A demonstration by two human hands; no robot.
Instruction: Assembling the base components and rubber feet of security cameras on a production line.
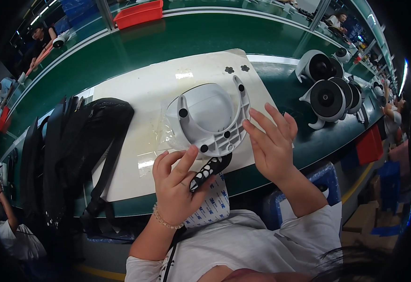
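The white shell point(208, 109) lay on the pale board point(142, 84), right in front of the person, with its ribbed side up. Four black dots point(183, 113) showed on it, two near the tips of its arms and two along the low edge.

The left hand point(175, 183) was curled, and it held a black strip point(210, 170) with white shapes between its thumb and fingers. A white sheet point(212, 207) with blue print hung just under that hand. The strip poked up to the low edge of the shell, and I could not tell if it touched. The right hand point(273, 141) was open with its fingers spread and held nothing. One fingertip was at the right edge of the shell, but I could not tell if it was touching.

Two dark flowers point(229, 70) lay at the top of the board, well away from both hands. Shiny clear tape point(184, 74) was on the board too. On the left, a big black bag point(97, 127) covered part of the board and the green table point(299, 136). On the right stood a bunch of white and black parts point(326, 97), apart from the right hand. A red bin point(138, 15) sat at the far side.
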